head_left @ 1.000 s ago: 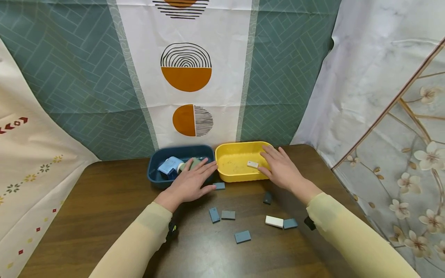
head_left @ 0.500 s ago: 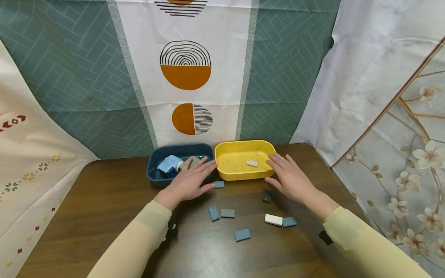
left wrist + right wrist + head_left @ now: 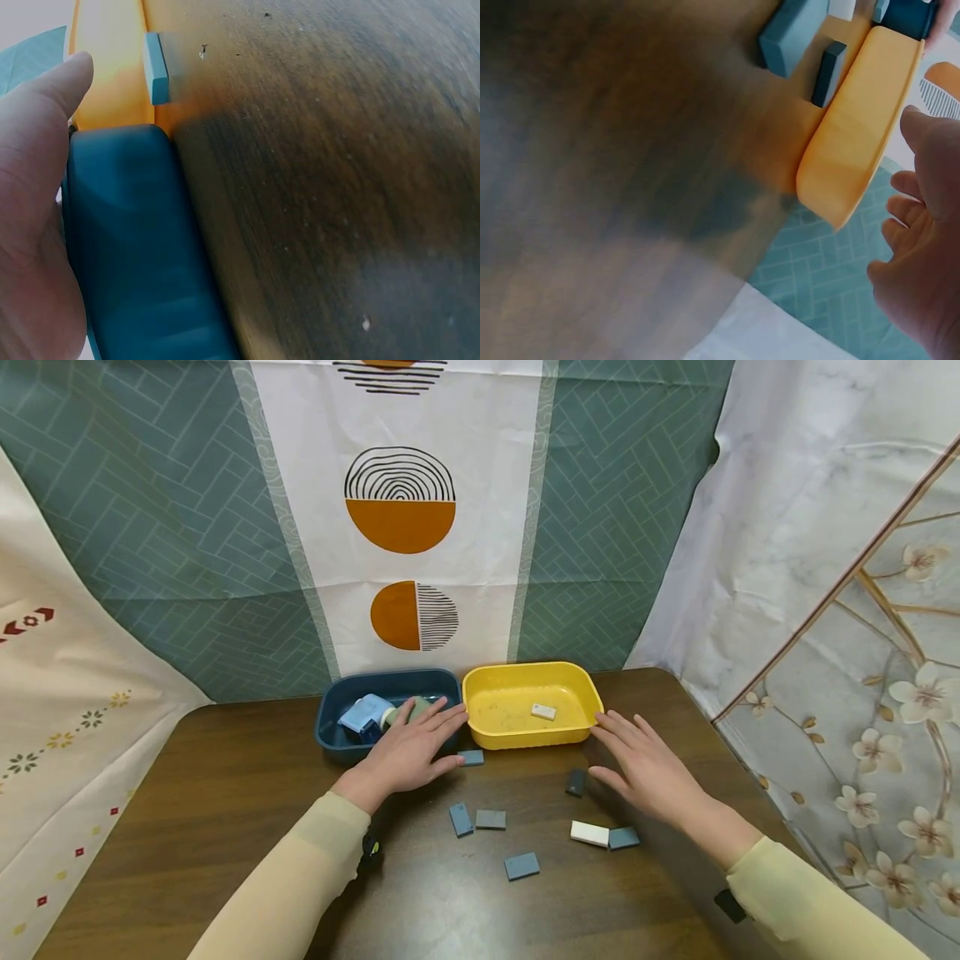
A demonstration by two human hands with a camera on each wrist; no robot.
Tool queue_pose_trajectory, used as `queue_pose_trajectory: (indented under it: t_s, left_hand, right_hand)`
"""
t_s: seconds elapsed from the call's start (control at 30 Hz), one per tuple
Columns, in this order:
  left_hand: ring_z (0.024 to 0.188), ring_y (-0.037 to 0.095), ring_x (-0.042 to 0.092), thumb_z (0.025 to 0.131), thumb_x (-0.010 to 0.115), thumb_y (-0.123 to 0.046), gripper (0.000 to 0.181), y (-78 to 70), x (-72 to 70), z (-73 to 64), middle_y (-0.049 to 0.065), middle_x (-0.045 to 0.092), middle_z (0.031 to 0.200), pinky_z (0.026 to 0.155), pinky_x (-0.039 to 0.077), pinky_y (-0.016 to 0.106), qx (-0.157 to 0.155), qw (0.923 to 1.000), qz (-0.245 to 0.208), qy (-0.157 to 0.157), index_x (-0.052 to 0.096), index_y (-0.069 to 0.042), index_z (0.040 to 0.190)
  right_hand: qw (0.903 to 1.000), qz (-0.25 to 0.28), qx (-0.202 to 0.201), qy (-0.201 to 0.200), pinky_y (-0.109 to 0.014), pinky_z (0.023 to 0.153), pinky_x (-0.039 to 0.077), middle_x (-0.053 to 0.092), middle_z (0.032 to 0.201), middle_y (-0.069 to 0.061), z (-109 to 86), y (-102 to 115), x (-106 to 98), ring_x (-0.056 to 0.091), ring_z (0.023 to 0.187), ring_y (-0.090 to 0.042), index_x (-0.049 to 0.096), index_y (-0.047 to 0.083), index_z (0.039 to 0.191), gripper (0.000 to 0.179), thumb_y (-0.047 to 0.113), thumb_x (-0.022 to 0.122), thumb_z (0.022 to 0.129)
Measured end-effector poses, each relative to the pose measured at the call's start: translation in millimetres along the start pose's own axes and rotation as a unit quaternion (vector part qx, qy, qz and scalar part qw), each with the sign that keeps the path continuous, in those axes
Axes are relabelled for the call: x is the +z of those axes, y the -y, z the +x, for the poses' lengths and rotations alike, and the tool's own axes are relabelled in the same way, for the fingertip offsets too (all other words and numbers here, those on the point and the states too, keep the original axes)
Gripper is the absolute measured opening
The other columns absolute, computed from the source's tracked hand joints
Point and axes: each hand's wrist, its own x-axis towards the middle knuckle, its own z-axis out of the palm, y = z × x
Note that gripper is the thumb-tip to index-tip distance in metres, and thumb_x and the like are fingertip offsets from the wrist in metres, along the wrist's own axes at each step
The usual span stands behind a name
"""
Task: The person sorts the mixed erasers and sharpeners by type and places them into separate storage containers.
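Note:
My left hand is spread over the front right part of the dark blue tray, its fingers straight and holding nothing. Part of that tray's contents is hidden beneath it; a light blue item shows beside the fingers. My right hand hovers off the front right corner of the yellow tray, fingers extended, nothing in its grasp. One small white block lies inside the yellow tray. Closest to the right thumb on the table is a dark block.
Several flat blocks lie scattered on the wooden table: a white block touching a blue-grey block, a grey block, and a blue block nearer the front. Patterned cloth hangs behind the trays.
My right hand has drawn back from over the yellow tray, to the right and toward me. The white block stays in the tray. My left hand has barely moved.

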Motion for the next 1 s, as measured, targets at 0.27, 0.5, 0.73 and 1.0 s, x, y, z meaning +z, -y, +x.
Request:
queue_pose_trajectory:
  t_s: [0.27,0.5,0.73,1.0]
  left_hand:
    - [0.17,0.024,0.015,0.111,0.06,-0.058,0.079,0.1,1.2,0.0,-0.005,0.028,0.181,0.133,0.005,0.066,-0.005,1.0,-0.004,0.002,0.035,-0.02,0.175]
    - [0.17,0.024,0.015,0.111,0.06,-0.059,0.079,0.2,2.1,-0.7,-0.005,0.029,0.181,0.134,0.005,0.066,-0.006,1.0,-0.007,0.001,0.034,-0.021,0.176]
    - [0.17,0.024,0.015,0.111,0.06,-0.057,0.078,-0.8,0.8,-1.0,-0.004,0.029,0.181,0.133,0.004,0.066,-0.006,0.9999,-0.011,0.001,0.035,-0.021,0.175]
    - [0.169,0.026,0.018,0.111,0.063,-0.055,0.078,-1.8,-0.1,-1.5,-0.002,0.031,0.18,0.133,0.005,0.068,0.001,0.9998,-0.016,-0.007,0.037,-0.019,0.175]
  right_hand:
    - [1.0,0.0,-0.008,-0.003,-0.064,0.13,0.026,0.053,0.164,-0.022,-19.9,-0.7,-1.1,0.045,0.155,-0.045,0.061,-0.005,0.151,0.065,0.033,0.082,0.103]
    - [0.9999,0.008,-0.013,-0.003,-0.059,0.133,0.022,0.054,0.163,-0.021,-40.6,-2.5,-1.3,0.045,0.154,-0.046,0.062,-0.004,0.15,0.065,0.034,0.083,0.101]
    - [0.9997,0.019,-0.018,-0.001,-0.051,0.135,0.018,0.054,0.163,-0.019,-59.2,-1.5,-1.9,0.047,0.153,-0.046,0.062,-0.002,0.15,0.067,0.036,0.084,0.1]
    - [0.9987,0.042,-0.015,0.026,-0.048,0.135,0.02,0.052,0.166,-0.016,-74.1,3.0,-3.9,0.046,0.154,-0.043,0.062,0.001,0.153,0.067,0.039,0.082,0.102]
